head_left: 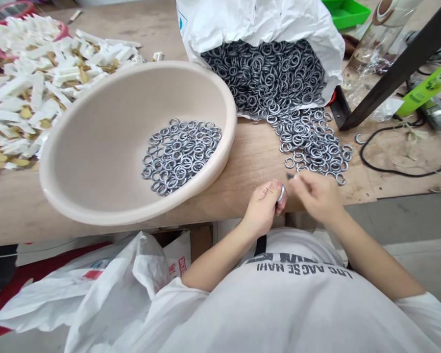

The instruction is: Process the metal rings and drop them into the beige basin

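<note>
Grey metal ring [281, 194] — edge-on, upright, axis toward the right hand [318, 196] — pinched tight in the left hand [262, 208]; the right's narrow pinch holds a small dark piece [290, 175].

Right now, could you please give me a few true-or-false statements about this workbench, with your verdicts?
The white bag is closed. False: it lies open, with metal rings spilling onto the table.
The beige basin holds rings too. True.
The right hand is inside the basin. False: it is by the table's front edge, beside the left hand.
The left hand pinches a ring. True.
</note>
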The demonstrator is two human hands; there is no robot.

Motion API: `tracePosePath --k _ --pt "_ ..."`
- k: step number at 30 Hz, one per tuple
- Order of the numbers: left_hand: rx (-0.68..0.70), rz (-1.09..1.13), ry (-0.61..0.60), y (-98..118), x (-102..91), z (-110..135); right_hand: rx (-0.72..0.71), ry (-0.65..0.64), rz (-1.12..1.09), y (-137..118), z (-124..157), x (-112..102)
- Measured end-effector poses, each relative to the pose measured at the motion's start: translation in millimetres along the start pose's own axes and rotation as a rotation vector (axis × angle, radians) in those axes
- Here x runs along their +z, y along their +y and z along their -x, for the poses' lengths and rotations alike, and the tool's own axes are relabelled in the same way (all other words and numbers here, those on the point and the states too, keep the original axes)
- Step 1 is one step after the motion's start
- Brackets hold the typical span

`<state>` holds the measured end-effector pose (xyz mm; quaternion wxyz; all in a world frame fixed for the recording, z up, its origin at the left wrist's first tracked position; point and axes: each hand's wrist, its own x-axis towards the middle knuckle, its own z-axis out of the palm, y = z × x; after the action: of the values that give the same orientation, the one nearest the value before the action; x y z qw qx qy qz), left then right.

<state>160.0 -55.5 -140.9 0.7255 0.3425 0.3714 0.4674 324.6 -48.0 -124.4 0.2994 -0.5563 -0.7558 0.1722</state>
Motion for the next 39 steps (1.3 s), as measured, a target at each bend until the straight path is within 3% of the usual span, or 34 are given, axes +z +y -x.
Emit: tracePosePath --k 3,7,9,11,14,17,21,27,31,35,39 --pt "0.042 -0.006 -0.013 5 -3.8 5 0.111 0.061 0.171 11 -17 1" --pt "0.036 -0.045 0.082 15 -16.1 6 0.1 -0.077 0.502 11 -40 7" --pt "0.021 -0.055 0.114 21 -22.3 3 0.116 -0.112 0.513 9 -46 8" --pt "0.011 -0.033 0.148 25 -26.4 0 0.116 -0.095 0.355 8 -47 5" --pt "0.003 -0.011 0.177 26 -26.4 -5 0.09 -0.139 -0.076 3 -38 -2" --pt "0.016 -0.118 0.113 22 -19.5 -8 0.12 -0.201 -0.396 -6 -26 -5" --pt "0.074 -0.261 -0.008 13 -9.3 -9 0.186 -0.126 -0.593 -20 -18 0" --pt "0.074 -0.108 0.065 6 0.5 -5 0.231 -0.08 -0.833 -23 -13 13" --pt "0.081 -0.04 0.084 9 5.7 -2 0.115 0.049 -0.556 -19 -10 7" --pt "0.024 0.046 0.139 13 7.8 -2 -0.134 0.007 -0.129 -23 1 -1" --pt "-0.018 0.093 0.143 14 9.8 -2 -0.2 0.019 0.091 -27 10 2"
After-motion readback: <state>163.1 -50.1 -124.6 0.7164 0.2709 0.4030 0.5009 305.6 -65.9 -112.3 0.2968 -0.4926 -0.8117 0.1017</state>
